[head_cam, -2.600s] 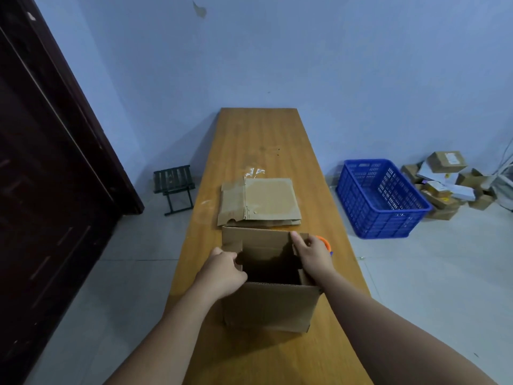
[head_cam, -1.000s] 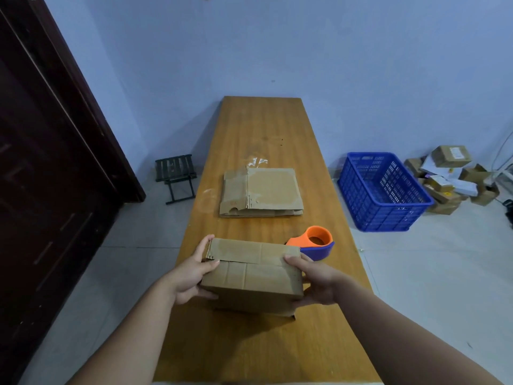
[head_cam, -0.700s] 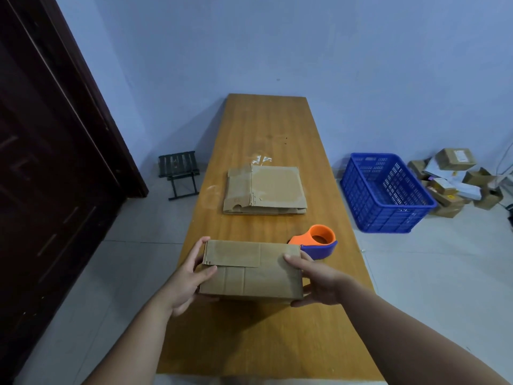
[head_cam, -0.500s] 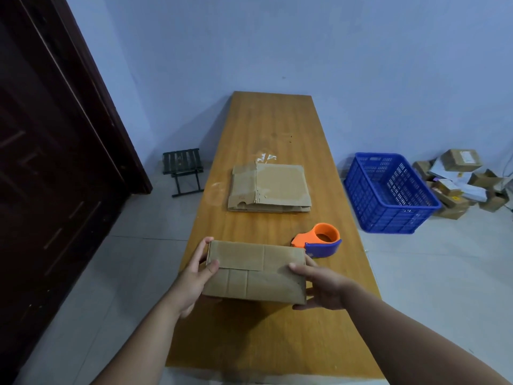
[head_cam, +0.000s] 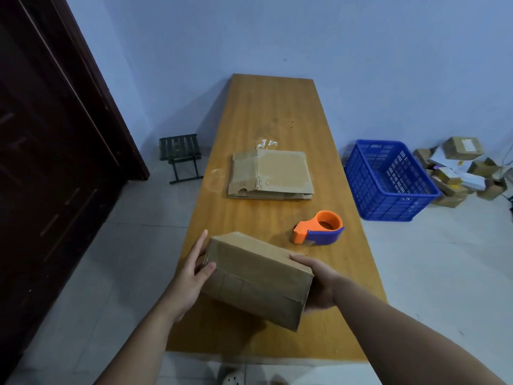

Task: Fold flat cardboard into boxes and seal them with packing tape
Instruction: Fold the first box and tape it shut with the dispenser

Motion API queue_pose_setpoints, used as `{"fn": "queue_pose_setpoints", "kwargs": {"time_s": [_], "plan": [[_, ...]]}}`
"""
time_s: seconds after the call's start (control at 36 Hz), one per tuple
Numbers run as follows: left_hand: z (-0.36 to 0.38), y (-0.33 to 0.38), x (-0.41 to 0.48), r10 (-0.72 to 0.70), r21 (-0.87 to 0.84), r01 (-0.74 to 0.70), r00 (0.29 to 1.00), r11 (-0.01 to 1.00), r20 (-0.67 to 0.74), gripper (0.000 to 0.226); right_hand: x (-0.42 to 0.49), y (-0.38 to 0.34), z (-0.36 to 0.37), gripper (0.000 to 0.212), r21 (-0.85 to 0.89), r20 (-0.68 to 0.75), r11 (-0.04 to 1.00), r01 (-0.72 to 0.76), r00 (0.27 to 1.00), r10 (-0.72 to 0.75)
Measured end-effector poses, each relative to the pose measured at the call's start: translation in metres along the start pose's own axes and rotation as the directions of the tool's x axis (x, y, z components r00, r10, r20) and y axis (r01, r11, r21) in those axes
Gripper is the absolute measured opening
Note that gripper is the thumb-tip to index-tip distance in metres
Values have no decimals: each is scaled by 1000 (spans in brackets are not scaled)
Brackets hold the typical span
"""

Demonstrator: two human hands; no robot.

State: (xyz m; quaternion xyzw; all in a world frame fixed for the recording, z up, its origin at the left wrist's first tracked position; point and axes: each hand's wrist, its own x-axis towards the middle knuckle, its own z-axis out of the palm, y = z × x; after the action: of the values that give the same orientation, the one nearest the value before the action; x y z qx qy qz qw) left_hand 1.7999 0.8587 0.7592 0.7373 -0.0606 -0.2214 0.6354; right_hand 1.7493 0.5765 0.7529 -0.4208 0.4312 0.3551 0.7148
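Observation:
I hold a folded brown cardboard box (head_cam: 258, 279) above the near end of the wooden table (head_cam: 272, 112), turned at an angle with its right end nearer me. My left hand (head_cam: 188, 282) grips its left end, fingers up the end and thumb on the near face. My right hand (head_cam: 319, 284) cups the right end, thumb on top. An orange and blue tape dispenser (head_cam: 319, 227) lies on the table just beyond the box. A stack of flat cardboard (head_cam: 274, 175) lies mid-table.
A blue plastic crate (head_cam: 388, 182) stands on the floor to the right of the table, with a pile of small boxes (head_cam: 458, 168) beyond it. A small dark stool (head_cam: 180, 154) and a dark door (head_cam: 50, 162) are on the left.
The box's flaps were folded shut and the box lifted off the table. In the last half second I have turned it clockwise, so its right end swung toward me.

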Motion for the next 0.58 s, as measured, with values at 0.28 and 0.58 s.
{"fn": "queue_pose_setpoints", "kwargs": {"time_s": [0.28, 0.58], "plan": [[-7, -1, 12, -5, 273, 107, 936, 956, -351, 53, -9, -30, 6, 85, -56, 37, 972, 227, 974, -225], [23, 7, 32, -308, -327, 205, 902, 922, -302, 16, -24, -50, 1, 91, -146, -93, 944, 295, 946, -310]]}}
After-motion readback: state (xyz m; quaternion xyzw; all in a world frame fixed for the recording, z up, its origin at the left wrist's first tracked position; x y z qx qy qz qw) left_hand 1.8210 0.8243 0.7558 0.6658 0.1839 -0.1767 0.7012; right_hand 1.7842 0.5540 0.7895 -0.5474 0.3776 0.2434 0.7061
